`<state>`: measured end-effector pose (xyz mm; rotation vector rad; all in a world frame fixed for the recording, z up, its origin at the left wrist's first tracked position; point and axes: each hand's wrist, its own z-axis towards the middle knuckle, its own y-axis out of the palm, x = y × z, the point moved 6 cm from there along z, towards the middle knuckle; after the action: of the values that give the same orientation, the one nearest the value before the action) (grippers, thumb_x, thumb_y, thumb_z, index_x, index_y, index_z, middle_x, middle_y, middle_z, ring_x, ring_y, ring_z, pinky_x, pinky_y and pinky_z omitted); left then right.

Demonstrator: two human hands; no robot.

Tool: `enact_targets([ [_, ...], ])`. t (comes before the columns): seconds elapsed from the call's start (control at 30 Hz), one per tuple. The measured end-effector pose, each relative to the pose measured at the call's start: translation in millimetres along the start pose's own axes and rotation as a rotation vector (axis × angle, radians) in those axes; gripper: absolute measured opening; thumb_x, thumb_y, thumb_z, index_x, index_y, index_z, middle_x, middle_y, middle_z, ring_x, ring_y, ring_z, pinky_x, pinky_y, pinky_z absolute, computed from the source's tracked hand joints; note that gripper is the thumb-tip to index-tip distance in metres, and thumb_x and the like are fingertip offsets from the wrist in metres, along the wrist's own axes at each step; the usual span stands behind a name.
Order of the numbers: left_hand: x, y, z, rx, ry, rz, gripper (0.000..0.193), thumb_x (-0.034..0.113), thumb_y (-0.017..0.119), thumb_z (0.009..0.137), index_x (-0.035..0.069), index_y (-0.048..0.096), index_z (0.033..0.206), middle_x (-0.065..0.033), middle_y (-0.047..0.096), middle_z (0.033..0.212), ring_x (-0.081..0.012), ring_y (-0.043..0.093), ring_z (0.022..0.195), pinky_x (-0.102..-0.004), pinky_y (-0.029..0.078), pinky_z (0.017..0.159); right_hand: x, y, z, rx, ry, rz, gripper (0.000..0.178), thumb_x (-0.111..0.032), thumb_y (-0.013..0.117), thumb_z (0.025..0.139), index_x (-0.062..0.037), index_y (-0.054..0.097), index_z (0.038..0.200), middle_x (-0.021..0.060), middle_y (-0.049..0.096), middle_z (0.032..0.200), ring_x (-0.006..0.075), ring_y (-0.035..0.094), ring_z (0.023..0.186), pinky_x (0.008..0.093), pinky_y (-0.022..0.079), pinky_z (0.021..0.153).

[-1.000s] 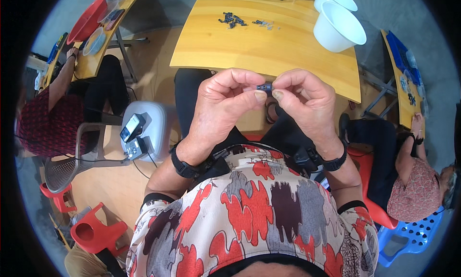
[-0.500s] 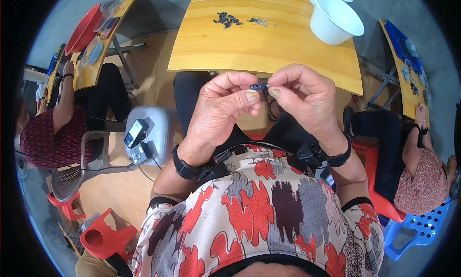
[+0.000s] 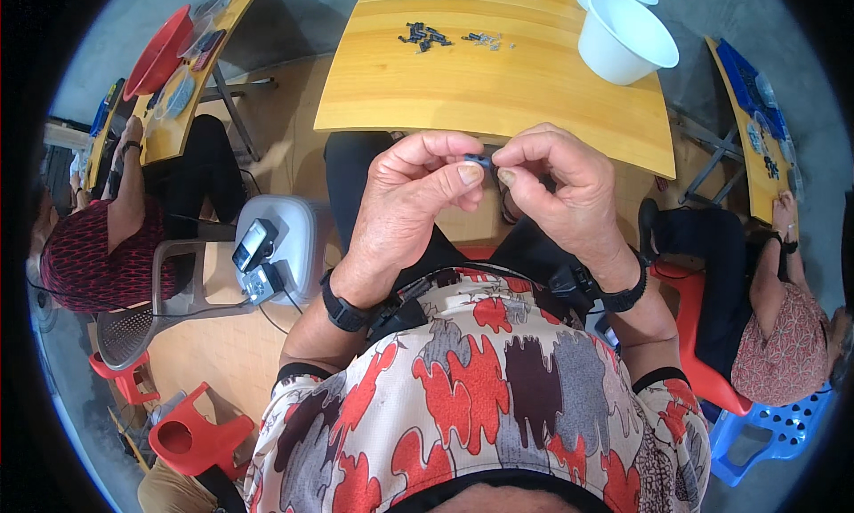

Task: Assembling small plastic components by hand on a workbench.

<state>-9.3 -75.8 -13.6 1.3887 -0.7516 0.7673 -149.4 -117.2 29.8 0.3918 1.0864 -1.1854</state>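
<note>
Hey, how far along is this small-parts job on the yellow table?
Done: nothing visibly finished; whether the white tubs hold completed pieces cannot be seen. In hand: the left hand and right hand pinch one small dark part between fingertips. Left: two little heaps, dark parts and grey parts, on the yellow table.

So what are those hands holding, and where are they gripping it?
A small dark part, pinched at its ends between the fingertips of the left hand and right hand.

Bright, even daylight fills the room, with soft shadows only. The yellow wooden tabletop (image 3: 498, 86) shows a mild sheen. Focus is sharp centrally; straight edges bow toward the dark, blue-tinged circular rim.
</note>
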Motion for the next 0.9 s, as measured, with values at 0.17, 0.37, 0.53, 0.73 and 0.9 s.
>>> enact_targets([
  [0.17, 2.2, 0.1, -2.6, 0.049, 0.008, 0.015, 0.019, 0.005, 0.06, 0.085, 0.0, 0.062, 0.103, -0.007, 0.064, 0.083, -0.0117, 0.061, 0.074, -0.0238, 0.052, 0.064, -5.4, 5.6, -2.0, -0.009, -0.008, -0.013, 0.012, 0.006, 0.062, 0.074, -0.0013, 0.063, 0.084, 0.0038, 0.062, 0.078, 0.0089, 0.059, 0.065, 0.0202, 0.047, 0.057],
  [0.37, 3.4, 0.4, -2.0, 0.033, -0.007, -0.071, 0.026, 0.004, 0.059, 0.085, 0.0, 0.056, 0.111, -0.0093, 0.063, 0.09, -0.0164, 0.064, 0.08, -0.0272, 0.055, 0.068, 2.1, 5.6, -1.0, -0.048, 0.015, 0.071, 0.012, 0.006, 0.061, 0.076, -0.0008, 0.063, 0.085, 0.0038, 0.061, 0.079, 0.0091, 0.059, 0.067, 0.0203, 0.047, 0.059],
  [0.53, 1.9, -2.7, -1.8, -0.005, -0.064, -0.11, 0.031, 0.004, 0.06, 0.084, 0.0, 0.052, 0.114, -0.0103, 0.063, 0.089, -0.0198, 0.064, 0.075, -0.0297, 0.056, 0.066, 1.9, -4.2, 11.6, -0.101, 0.051, 0.128, 0.01, 0.003, 0.06, 0.08, -0.0011, 0.064, 0.089, 0.0024, 0.061, 0.082, 0.007, 0.058, 0.073, 0.0201, 0.047, 0.065],
  [0.73, 1.8, 0.5, -3.3, -0.073, -0.177, -0.042, 0.038, 0.002, 0.061, 0.082, -0.001, 0.048, 0.118, -0.0121, 0.063, 0.09, -0.0185, 0.064, 0.073, -0.0274, 0.055, 0.065, -2.5, -0.1, 18.1, -0.236, 0.051, 0.141, 0.01, 0.0, 0.061, 0.082, -0.0018, 0.065, 0.09, 0.0026, 0.063, 0.083, 0.0075, 0.059, 0.075, 0.0202, 0.048, 0.067],
  [0.9, 2.0, 4.7, -3.4, -0.154, -0.192, -0.049, 0.039, -0.001, 0.061, 0.082, -0.004, 0.044, 0.117, -0.0133, 0.064, 0.088, -0.0182, 0.065, 0.075, -0.0253, 0.054, 0.066, -9.2, 6.3, 18.8, -0.389, 0.061, 0.141, 0.008, -0.001, 0.06, 0.082, -0.0009, 0.065, 0.089, 0.0032, 0.063, 0.081, 0.0093, 0.06, 0.076, 0.0211, 0.047, 0.068],
])
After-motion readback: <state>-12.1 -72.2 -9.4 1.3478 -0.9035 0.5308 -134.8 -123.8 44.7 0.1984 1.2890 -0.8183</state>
